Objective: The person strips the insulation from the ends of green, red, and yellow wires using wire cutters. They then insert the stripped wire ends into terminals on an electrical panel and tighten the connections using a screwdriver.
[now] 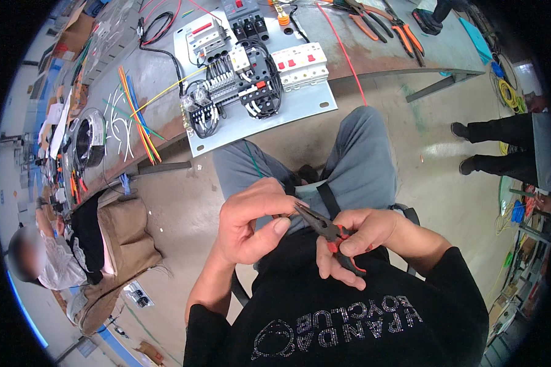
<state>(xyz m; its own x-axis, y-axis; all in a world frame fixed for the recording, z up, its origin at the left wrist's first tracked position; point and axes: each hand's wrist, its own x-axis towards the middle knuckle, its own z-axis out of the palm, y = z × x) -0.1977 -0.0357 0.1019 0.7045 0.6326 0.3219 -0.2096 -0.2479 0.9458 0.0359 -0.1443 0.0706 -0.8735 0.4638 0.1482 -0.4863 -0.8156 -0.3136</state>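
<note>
Several coloured wires (139, 115) lay on the table (151, 70), beyond and left of the fingers. The left hand (251, 223) curled its fingers around a green wire (253, 159); needle-nose pliers (330, 230), tips beside those fingers, sat in the right hand's (349, 244) wrapped fingers.

We have the pliers (326, 227) in our right hand (355, 241), and their tip is by our left hand (251, 223). Our legs (361, 147) are past both hands. Farther on is the table (379, 61). A board (257, 129) sits on it and pokes out over the near edge. Switches (300, 64) sit on the board's right side. Left of the board we see loose wires (138, 119), then a wire roll (90, 140) farther left. Hand tools (401, 30) lie far right on the table. One person (64, 263) sits on our left; another person (499, 131) is on our right.
</note>
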